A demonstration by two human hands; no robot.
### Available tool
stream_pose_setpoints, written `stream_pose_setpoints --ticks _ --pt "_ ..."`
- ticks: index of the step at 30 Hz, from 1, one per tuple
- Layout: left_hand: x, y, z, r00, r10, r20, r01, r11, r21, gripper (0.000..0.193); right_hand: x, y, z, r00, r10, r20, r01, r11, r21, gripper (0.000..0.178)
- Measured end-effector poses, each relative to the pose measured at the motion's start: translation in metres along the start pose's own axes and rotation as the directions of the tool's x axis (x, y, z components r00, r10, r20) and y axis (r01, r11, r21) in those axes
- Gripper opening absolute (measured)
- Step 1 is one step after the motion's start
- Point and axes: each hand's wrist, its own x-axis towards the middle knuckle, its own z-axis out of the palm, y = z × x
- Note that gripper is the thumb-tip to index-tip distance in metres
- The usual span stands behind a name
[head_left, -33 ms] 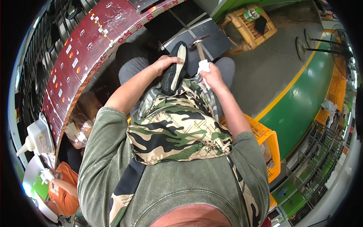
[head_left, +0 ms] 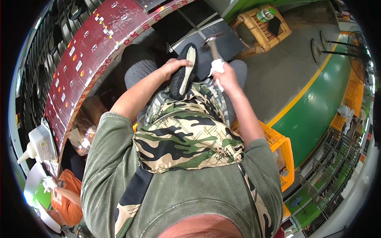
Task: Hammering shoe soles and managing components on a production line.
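Black shoe (head_left: pixel 176 84): between the left thumb and the other left fingers, pale strip (head_left: pixel 187 70) facing up; long axis runs away from the body, far end leaning slightly right.
Left hand (head_left: pixel 174 66): clamped on the shoe, thumb laid across its upper face; remaining fingers partly hidden at its left side.
Right hand (head_left: pixel 227 78): fingers closed round the white wrapping (head_left: pixel 216 68) on the handle; to the right of the shoe, apart from it.
Hammer (head_left: pixel 214 50): handle extends forward and slightly left from the right fingers; head blurred, just right of the shoe's far end, not touching.
Nearer hand: left, in contact with the shoe.
Camouflage apron (head_left: pixel 186 139): bodyward of both sets of fingers.
Bamboo stool (head_left: pixel 251 31): well beyond the right fingers, to their right.
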Motion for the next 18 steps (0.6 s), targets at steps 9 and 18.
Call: stream_pose_setpoints --ticks 9,18 --pt "0.021 -0.019 -0.007 0.997 0.061 -0.041 -0.065 0.992 -0.111 0.047 0.01 -0.086 0.002 0.625 -0.598 -0.501 0.726 0.681 0.092 0.033" --pt "0.024 -0.026 -0.019 0.995 -0.033 0.096 0.052 0.977 -0.205 0.047 0.004 -0.153 -0.038 0.88 -0.441 -0.175 0.416 0.895 -0.164 0.02"
